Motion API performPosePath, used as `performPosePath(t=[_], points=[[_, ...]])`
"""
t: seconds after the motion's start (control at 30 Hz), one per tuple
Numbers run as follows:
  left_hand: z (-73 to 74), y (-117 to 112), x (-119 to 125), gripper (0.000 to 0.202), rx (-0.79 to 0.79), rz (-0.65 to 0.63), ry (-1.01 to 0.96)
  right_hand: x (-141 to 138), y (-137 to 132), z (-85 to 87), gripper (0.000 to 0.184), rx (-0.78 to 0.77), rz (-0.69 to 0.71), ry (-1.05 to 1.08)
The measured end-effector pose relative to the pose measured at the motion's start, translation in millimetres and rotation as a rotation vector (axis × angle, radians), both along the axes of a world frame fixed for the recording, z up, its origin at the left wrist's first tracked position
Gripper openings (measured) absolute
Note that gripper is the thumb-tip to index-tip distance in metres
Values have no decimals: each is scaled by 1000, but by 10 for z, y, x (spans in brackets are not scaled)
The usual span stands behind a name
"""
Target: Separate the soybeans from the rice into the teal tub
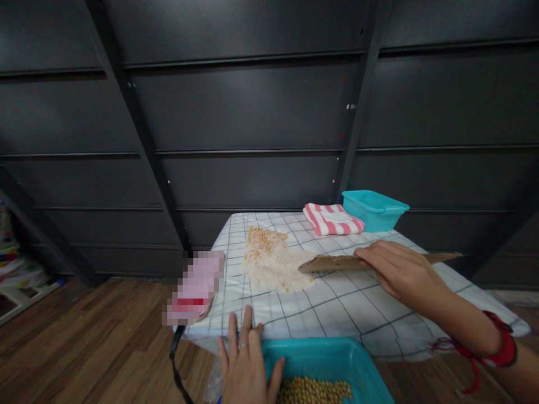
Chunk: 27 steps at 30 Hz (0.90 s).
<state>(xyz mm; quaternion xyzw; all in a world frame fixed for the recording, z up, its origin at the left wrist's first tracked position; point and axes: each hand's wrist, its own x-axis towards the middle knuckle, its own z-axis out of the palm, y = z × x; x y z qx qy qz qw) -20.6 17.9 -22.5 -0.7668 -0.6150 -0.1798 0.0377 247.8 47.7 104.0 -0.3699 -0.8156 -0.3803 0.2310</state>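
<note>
My right hand [400,272] is closed around a thin, ragged-edged piece of brown cardboard [337,264], its left tip touching the edge of a spread of white rice grains [275,270]. Yellow kernels [263,240] that look like corn lie mixed into the far side of the rice. At the near table edge, my left hand [245,359] rests over the left rim of a teal plastic basin [320,348]. Its fingers are stretched out and apart, with the thumb over the basin's inside. Greenish-tan beans or peas [314,390] cover the basin's bottom.
A white checked cloth [349,297] covers the table. At the back right sit a folded pink-and-white striped towel [332,219] and another teal basin [374,210]. A pink, partly blurred object [197,286] with a black strap is at the left edge. Dark panels rise behind.
</note>
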Motion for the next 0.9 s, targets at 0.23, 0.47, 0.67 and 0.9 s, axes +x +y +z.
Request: performPosePath(t=[0.23,0.47,0.67,0.9], points=[[57,-6,12,34,-12,-1,17,-54,-172,-5,32,-28,-4,-42],[59,2,23,35,-2,13,76,-85,-238,46,29,4,-7,-25],[48,2,15,34,31,-9,51,-76,-286,40,23,-14,-51,-47],[19,1,6,34,47,-2,64,-118,-411,-14,28,-151,-5,14]])
